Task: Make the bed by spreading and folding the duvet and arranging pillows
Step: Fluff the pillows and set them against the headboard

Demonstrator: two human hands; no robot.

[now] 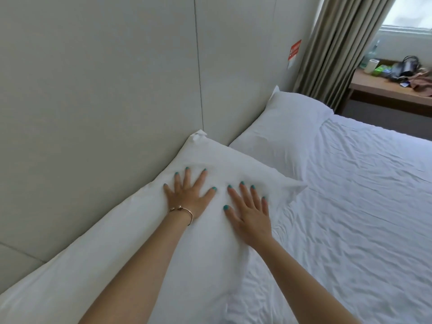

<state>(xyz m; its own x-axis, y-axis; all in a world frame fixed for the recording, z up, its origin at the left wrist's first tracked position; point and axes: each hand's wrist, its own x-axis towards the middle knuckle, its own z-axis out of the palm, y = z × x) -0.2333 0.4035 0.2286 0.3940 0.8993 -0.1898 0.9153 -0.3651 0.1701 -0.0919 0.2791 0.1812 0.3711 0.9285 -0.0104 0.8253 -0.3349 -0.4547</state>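
Note:
A white pillow (131,249) lies along the padded headboard at the near side of the bed. My left hand (188,195), with a bracelet on the wrist, presses flat on it with fingers spread. Just to the right my right hand (249,210) also lies flat on the same pillow, fingers straight. A second white pillow (278,127) rests farther along the headboard, its near end touching the first. The wrinkled white duvet (355,206) covers the bed to the right of both pillows.
The pale padded headboard wall (105,90) runs along the left. A beige curtain (339,47) hangs past the far pillow. A wooden desk (388,90) with a bag, a cup and small items stands beyond the bed under the window.

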